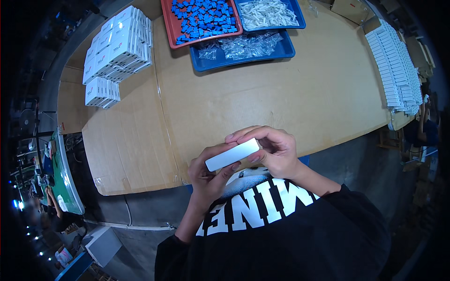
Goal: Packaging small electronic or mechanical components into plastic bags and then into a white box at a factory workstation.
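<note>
A small white box is held in front of my chest, just past the near edge of the table, with one narrow plain side facing up. My left hand grips its left end, thumb along the near side and fingers behind. At the right end my right hand closes on it, fingers over the far side and thumb on the near side. The box tilts, its right end farther away. Its other faces are hidden by my fingers.
Stacked white boxes stand at the table's far left, more white boxes at the right. At the back are a red tray of blue pieces, a blue tray of white pieces and another blue tray of clear plastic bags. Cardboard covers the table.
</note>
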A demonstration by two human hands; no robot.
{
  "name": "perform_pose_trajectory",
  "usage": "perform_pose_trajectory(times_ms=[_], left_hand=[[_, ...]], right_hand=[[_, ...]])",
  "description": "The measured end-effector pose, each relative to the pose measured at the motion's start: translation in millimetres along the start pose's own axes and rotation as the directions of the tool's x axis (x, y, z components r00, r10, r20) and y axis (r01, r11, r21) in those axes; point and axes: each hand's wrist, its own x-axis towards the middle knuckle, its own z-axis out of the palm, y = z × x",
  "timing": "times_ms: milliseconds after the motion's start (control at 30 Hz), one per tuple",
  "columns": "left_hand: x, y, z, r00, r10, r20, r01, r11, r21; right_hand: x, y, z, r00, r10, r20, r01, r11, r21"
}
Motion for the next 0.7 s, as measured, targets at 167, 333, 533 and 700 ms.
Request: perform_pose_trajectory(times_ms=[167, 333, 533, 700], left_hand=[[3, -11, 8, 0.967, -0.200, -0.156, 0.171, 0.969, -0.179], [14, -14, 9, 0.901, -0.351, -0.256, 0.140, 0.793, -0.593], [21, -31, 2, 0.898, -0.309, -0.313, 0.191, 0.915, -0.355], [24, -33, -7, 0.977, -0.210, 0.032, 0.211, 0.975, -0.062]], right_hand=[[8, 8, -1, 0.977, 0.166, -0.136, -0.166, 0.986, 0.007], [6, 31, -13, 0.957, 0.262, -0.122, -0.275, 0.955, -0.107], [7, 41, -38, 0.966, 0.161, -0.204, -0.164, 0.986, 0.005], [11, 15, -31, 0.976, 0.192, -0.105, -0.216, 0.926, -0.309]])
